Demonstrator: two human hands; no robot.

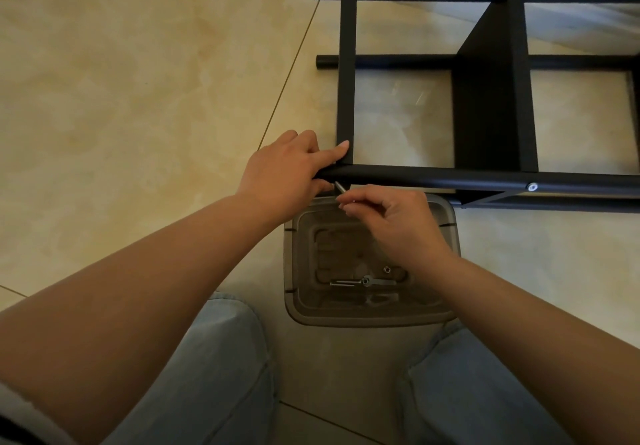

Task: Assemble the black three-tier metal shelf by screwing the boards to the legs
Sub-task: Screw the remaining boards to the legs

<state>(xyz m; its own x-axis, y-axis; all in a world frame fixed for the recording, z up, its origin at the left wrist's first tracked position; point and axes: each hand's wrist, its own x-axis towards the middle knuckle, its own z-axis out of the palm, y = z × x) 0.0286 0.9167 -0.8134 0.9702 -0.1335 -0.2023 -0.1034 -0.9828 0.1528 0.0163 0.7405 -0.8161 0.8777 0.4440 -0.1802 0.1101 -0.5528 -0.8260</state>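
The black metal shelf lies on its side on the tiled floor. Its near leg (pixel 450 177) runs left to right, with a silver screw head (pixel 532 187) set in it further right. My left hand (pixel 287 170) grips the left end of this leg, its forefinger laid against the end board (pixel 346 73). My right hand (pixel 391 216) pinches a thin silver tool or screw (pixel 339 188) whose tip points up at the underside of the leg, right by the left thumb. A middle board (pixel 491 98) stands between the legs.
A translucent grey plastic box (pixel 294 271) stands on the floor between my knees, just below the leg. Inside lie a long bolt, a small wrench (pixel 363 282) and a nut (pixel 387 269). My jeans-clad knees flank the box. Open beige floor stretches to the left.
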